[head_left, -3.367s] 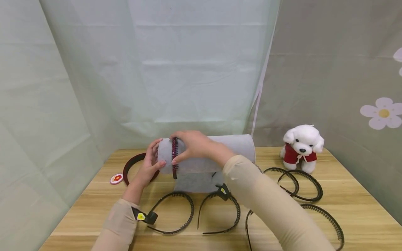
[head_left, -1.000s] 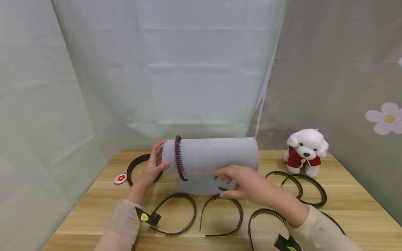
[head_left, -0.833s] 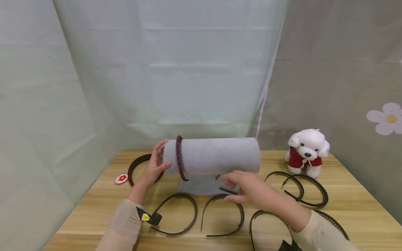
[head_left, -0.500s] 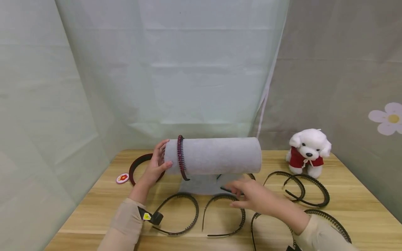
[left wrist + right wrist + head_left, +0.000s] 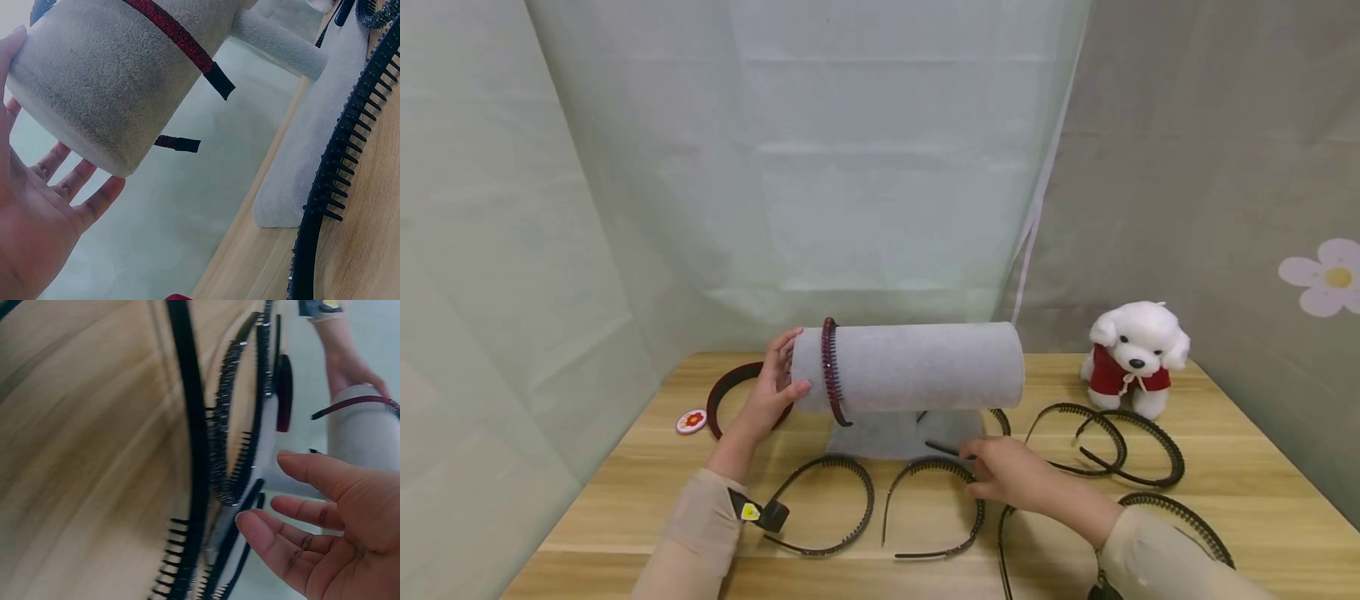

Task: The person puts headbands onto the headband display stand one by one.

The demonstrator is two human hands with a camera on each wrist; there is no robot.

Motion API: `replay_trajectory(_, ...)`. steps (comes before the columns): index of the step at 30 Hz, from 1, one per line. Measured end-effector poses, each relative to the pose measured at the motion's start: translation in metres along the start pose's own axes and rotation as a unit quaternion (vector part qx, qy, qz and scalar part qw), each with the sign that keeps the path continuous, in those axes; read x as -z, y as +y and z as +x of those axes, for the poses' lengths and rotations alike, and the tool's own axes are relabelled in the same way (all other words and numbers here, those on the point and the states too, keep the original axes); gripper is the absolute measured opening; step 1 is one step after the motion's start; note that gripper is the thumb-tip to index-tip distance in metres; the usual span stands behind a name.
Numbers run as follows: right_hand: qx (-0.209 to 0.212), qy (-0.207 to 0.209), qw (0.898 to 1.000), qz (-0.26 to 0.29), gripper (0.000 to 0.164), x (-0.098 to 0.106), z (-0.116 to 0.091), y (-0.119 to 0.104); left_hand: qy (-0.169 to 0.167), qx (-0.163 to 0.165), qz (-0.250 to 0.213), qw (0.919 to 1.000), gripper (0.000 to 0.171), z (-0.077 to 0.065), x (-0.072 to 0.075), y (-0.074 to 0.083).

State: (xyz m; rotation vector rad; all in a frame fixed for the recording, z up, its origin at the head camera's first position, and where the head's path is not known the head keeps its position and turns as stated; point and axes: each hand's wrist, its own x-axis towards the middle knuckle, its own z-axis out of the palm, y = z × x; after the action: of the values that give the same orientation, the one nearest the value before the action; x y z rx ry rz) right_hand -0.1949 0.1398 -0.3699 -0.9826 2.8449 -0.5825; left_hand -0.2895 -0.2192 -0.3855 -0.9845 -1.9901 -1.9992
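Note:
A grey plush headband display stand [image 5: 925, 367] has a thick horizontal roll over a flat base. My left hand [image 5: 769, 398] grips the roll's left end, thumb in front and fingers behind. A dark red toothed headband [image 5: 831, 367] sits over the roll near that end; its two black tips show in the left wrist view. My right hand [image 5: 1018, 477] is low in front of the stand's base, fingertips right at the end of a black headband [image 5: 942, 447] lying partly under the roll. In the right wrist view its fingers are loosely bent and apart, holding nothing.
Several black toothed headbands lie on the wooden table, among them a front-left one [image 5: 868, 504], a front-middle one [image 5: 977, 521] and an overlapping pair [image 5: 1176, 458] at right. A wide dark red headband [image 5: 715, 400], a flower badge [image 5: 691, 421] and a white plush dog [image 5: 1138, 350] stand further back.
My right hand let go of the red headband on the roll and moved right and down to the black headband near the base. The left hand keeps its grip on the roll.

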Motion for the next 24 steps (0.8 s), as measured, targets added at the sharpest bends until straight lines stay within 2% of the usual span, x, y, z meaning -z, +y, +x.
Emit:
replay_trajectory(10,-0.034,-0.009,0.999,0.0,0.038,-0.017,0.001,0.01,-0.007,0.005,0.001,1.0,0.068,0.0,0.0,-0.002)
replay_trajectory(18,-0.068,-0.016,0.997,0.039,0.036,-0.022,0.0,0.011,-0.004,0.006,0.001,1.0,0.069,-0.001,-0.001,-0.001)
replay_trajectory(24,-0.085,-0.017,0.992,0.091,0.036,-0.023,0.002,0.01,-0.005,0.001,-0.001,1.0,0.068,-0.001,0.0,-0.001)
